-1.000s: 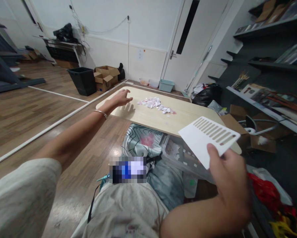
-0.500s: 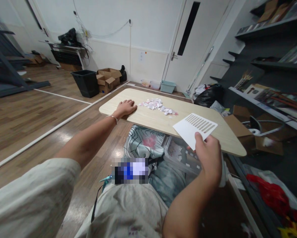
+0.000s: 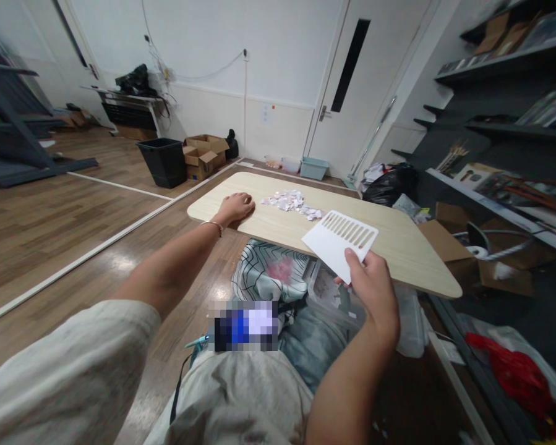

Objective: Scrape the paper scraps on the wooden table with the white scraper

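My right hand (image 3: 373,284) grips a white slotted scraper (image 3: 337,241), thumb on top and fingers beneath. The scraper is tilted above the near edge of a pale wooden tabletop (image 3: 398,247), its slots towards the far right. A heap of torn white and pinkish paper scraps (image 3: 289,201) lies on the tabletop, just beyond the scraper. To the left of the scraps, my left hand (image 3: 237,207) rests on the board near its left end, palm down and holding nothing, its fingers somewhat bent.
Under the near edge is a clear plastic bin (image 3: 326,287) with scraps inside, beside a patterned cloth (image 3: 263,278) over my lap. A black bin (image 3: 161,164) and cardboard boxes (image 3: 203,154) stand at the far left. Dark shelves (image 3: 491,142) line the right side.
My right hand has carried the scraper leftwards, nearer to the paper scraps. My left hand stays in place on the tabletop, its fingers a little more bent. The view has tilted slightly.
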`<action>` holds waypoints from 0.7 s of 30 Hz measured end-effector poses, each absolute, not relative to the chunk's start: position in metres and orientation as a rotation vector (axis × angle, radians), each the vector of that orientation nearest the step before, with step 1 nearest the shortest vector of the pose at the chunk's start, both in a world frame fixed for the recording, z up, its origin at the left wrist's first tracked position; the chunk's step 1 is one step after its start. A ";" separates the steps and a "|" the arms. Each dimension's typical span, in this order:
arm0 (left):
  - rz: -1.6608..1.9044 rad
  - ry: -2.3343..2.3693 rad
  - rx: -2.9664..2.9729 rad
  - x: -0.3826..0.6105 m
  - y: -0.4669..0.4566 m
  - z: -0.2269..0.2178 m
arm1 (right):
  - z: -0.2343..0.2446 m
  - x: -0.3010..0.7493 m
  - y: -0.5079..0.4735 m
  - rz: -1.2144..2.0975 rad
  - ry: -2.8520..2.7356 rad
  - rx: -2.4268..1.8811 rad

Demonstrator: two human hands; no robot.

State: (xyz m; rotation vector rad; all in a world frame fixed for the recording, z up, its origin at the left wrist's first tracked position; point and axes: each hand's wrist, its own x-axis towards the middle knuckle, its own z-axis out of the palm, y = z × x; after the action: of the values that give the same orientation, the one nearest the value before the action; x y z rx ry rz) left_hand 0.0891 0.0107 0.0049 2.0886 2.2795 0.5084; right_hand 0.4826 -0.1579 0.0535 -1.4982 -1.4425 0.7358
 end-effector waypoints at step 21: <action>0.488 2.277 2.084 0.089 0.009 0.006 | 0.062 0.484 -0.165 0.624 -1.341 -1.590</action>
State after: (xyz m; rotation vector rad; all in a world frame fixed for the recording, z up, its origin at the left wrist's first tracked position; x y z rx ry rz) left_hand 0.0885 0.0091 0.0061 2.0843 2.2772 0.4883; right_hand 0.4839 -0.1653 0.0621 -1.5899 -1.3414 0.6237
